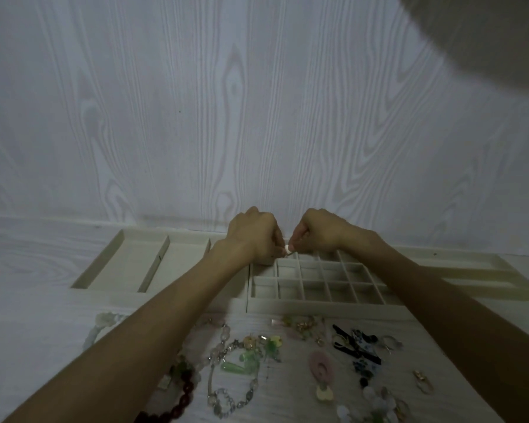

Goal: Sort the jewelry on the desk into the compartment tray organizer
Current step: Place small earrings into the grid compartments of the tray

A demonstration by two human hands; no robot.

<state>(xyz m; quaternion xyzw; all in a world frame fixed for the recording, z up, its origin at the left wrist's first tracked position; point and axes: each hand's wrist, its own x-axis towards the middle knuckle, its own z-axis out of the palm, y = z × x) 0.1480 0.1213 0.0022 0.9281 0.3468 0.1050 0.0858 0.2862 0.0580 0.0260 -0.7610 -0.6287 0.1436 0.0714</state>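
Observation:
Both my hands meet above the far rows of the small-grid tray (318, 306). My left hand (255, 236) and my right hand (318, 232) have curled fingers and together pinch a small pale piece of jewelry (287, 249) with a thin pin sticking out. Loose jewelry lies on the desk in front of the trays: a clear bead bracelet (226, 401), green pendants (242, 363), a pink earring (321, 366), black-and-blue bows (358, 346), a dark red bead bracelet (177, 404), gold rings (422, 381).
A cream tray with long compartments (119, 264) lies at the left, another with long slots (486, 276) at the right. The wood-grain wall rises right behind the trays. A white bead string (101, 325) lies near my left forearm.

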